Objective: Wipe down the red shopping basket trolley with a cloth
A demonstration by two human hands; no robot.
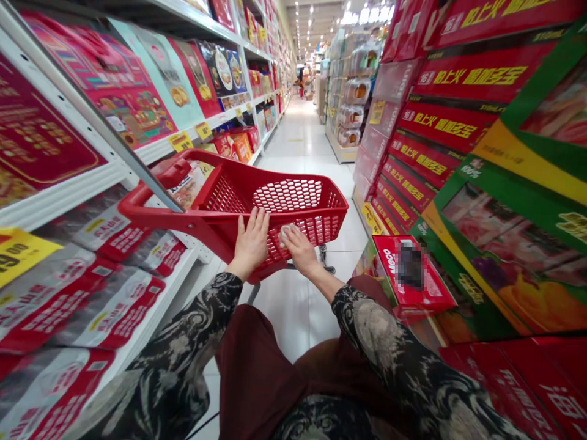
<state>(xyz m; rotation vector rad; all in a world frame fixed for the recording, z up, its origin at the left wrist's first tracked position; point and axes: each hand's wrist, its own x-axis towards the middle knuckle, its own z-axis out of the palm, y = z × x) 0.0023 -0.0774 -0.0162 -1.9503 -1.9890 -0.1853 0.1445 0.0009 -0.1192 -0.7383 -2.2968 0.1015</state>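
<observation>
A red plastic shopping cart (220, 215) stands sideways in front of me, its perforated basket facing right. My left hand (252, 237) lies on the cart's near side with fingers stretched over the upper rim area, holding nothing. Just to the right, my right hand (300, 247) presses a small crumpled white cloth or tissue (288, 232) against the perforated side wall. The fingers partly cover it, so I cannot tell which it is. The part of the basket floor that shows bears nothing, while the near wall hides the rest.
Shelves (137, 146) of boxed goods and shrink-wrapped bottle packs (114, 299) run along the left. On the right rise stacked red drink cartons (440, 122) and green fruit boxes (509, 244). A red box (415, 272) juts out near my right knee. The tiled aisle (298, 140) leads away.
</observation>
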